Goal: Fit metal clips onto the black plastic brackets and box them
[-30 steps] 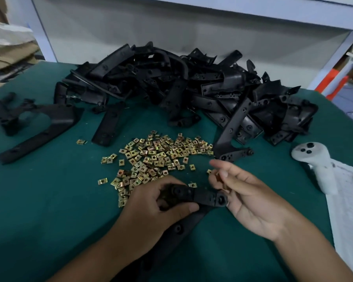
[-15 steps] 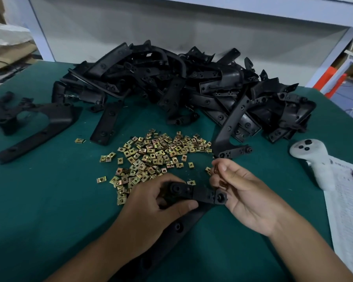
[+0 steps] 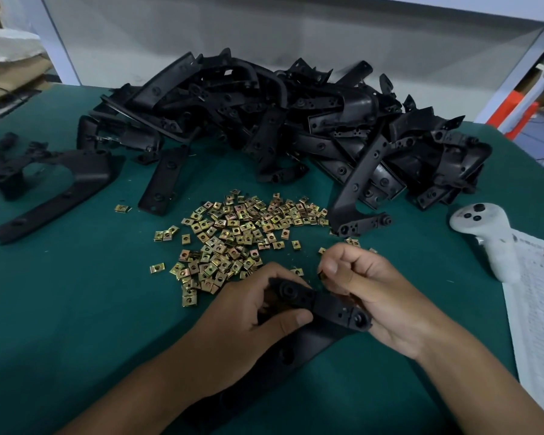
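The left hand (image 3: 248, 312) grips a black bracket (image 3: 324, 309) lying on the green desk (image 3: 76, 309) just nearer the person than the scattered clips (image 3: 233, 230). The right hand (image 3: 368, 287), fingers curled, pinches what looks like one clip (image 3: 321, 274) above the bracket's bar — not yet seated. Beyond the clips a large heap of brackets (image 3: 280, 120) waits, so most of the work seems left; no box is in view.

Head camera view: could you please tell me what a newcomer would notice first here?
A big heap of black brackets fills the far side of the green table. Brass-coloured clips lie scattered in front. Nearest, the left hand holds one bracket; the right hand pinches something small.
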A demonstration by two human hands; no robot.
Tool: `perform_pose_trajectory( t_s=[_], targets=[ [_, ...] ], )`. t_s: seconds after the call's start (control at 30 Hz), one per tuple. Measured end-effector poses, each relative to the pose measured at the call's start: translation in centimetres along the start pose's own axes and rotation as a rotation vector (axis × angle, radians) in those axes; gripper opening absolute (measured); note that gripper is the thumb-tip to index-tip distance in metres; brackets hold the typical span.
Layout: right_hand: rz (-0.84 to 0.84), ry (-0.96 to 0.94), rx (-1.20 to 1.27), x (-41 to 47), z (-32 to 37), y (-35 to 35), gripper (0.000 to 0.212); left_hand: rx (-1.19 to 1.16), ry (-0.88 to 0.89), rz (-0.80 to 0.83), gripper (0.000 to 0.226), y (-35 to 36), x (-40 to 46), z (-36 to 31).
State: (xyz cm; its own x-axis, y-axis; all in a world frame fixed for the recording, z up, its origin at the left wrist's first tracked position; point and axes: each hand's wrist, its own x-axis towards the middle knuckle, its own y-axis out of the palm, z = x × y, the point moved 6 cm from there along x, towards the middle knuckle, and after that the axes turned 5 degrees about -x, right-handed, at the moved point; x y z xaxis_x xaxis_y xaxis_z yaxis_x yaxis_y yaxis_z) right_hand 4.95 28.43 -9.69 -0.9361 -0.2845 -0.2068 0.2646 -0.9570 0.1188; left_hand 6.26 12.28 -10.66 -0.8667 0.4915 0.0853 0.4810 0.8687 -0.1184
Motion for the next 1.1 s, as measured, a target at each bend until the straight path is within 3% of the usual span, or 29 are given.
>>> perform_pose_trajectory(
  t_s=[0.8, 1.1],
  targets=[
    [-0.007, -0.030, -0.317, -0.65, 0.60, 0.93, 0.021, 0.146, 0.050, -0.007, 0.023, 0.00, 0.04, -0.41],
    [-0.057, -0.030, -0.289, -0.52, 0.51, 0.66, 0.027, 0.106, 0.054, 0.011, 0.020, 0.11, -0.01, -0.42]
  ],
)
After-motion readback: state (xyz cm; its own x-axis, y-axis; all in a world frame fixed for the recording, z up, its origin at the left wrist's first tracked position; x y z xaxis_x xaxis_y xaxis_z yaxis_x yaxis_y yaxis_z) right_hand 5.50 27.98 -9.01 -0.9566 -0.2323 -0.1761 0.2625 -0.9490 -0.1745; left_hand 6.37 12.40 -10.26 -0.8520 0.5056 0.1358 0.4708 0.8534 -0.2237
